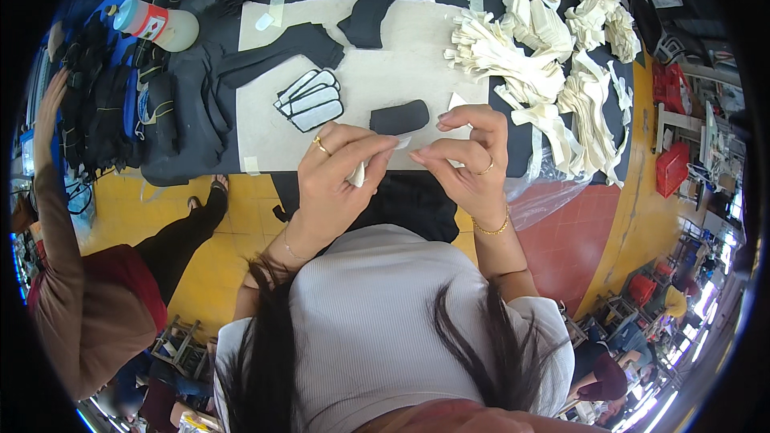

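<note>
My left hand [335, 167] is raised in front of my chest at the table's near edge. Its thumb and forefinger pinch a small white piece [403, 143], and another white bit [358, 176] shows below the forefinger. Close by on the right, my right hand [472, 156] has its thumb and forefinger apart, fingertips near the white piece. Just beyond my hands, a dark rounded fabric piece [399, 118] lies on the beige board [401, 72]. To its left sit several pale strips with black outlines [311, 101]. A cream scrap [458, 102] is partly hidden behind my right hand.
Bundles of cream fabric strips [513, 56] heap up at the right. Dark fabric pieces [196, 108] and a bottle with a red label [156, 24] occupy the left. A clear plastic bag [545, 196] hangs off the near edge. Another person [104, 305] stands at the left.
</note>
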A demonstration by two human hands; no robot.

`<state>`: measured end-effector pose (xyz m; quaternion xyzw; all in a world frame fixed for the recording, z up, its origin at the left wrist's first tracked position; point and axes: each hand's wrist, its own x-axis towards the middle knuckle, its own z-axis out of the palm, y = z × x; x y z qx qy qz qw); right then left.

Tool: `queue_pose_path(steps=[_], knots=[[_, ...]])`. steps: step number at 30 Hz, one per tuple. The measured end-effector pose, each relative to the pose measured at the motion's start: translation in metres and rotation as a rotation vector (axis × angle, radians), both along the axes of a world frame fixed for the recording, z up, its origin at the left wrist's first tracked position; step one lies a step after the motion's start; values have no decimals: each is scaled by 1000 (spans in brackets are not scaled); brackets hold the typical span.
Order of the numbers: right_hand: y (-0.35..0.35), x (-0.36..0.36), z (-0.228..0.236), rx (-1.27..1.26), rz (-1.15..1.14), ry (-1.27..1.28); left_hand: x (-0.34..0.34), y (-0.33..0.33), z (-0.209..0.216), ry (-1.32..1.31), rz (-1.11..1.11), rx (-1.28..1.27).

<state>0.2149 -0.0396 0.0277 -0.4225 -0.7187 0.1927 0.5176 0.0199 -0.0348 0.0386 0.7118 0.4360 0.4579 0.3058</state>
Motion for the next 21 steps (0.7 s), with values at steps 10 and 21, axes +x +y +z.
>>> queue_pose_path(steps=[10, 21], knots=[[2, -1, -2, 40, -1, -109, 0, -2, -1, 0, -8, 51], [2, -1, -1, 54, -2, -151, 0, -1, -2, 39, -18, 88]])
